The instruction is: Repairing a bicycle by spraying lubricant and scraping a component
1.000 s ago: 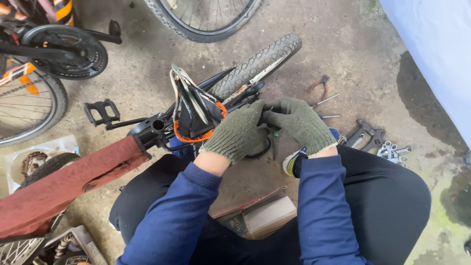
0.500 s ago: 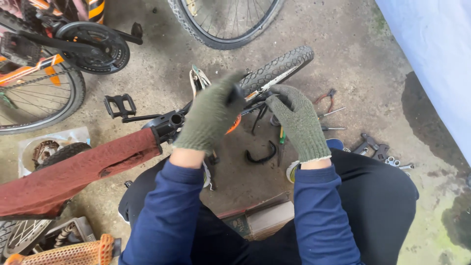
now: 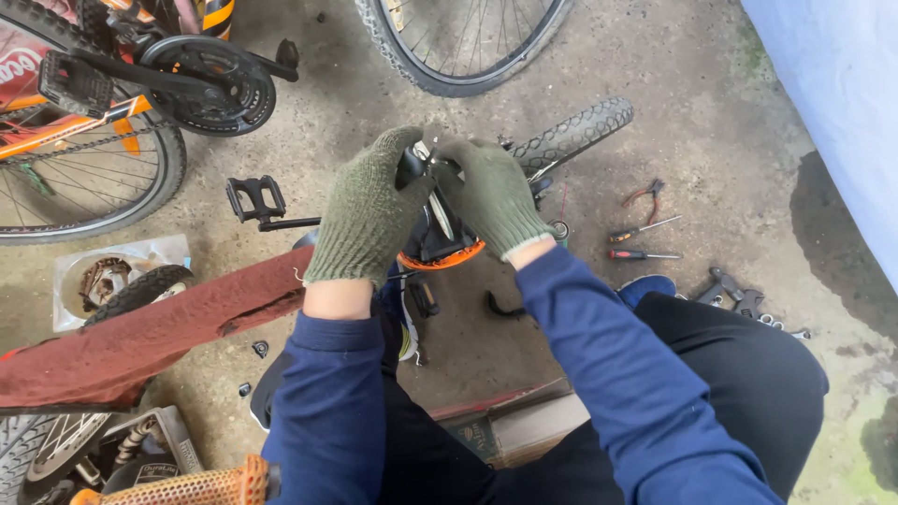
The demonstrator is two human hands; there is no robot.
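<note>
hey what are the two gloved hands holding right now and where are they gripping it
Both the left hand and right hand grip a black bicycle part with an orange ring at its top end, fingers wrapped over it. What exactly the fingers pinch is hidden by the gloves.

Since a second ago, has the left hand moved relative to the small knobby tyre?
Yes. The left hand has lifted away from the body, up alongside the small knobby tyre, beside the right hand.

Both gloved hands, left and right, seemingly curled closed, fingertips meeting.

Matt knitted cloth gloves, rough concrete floor, knobbly rubber tyre
</note>
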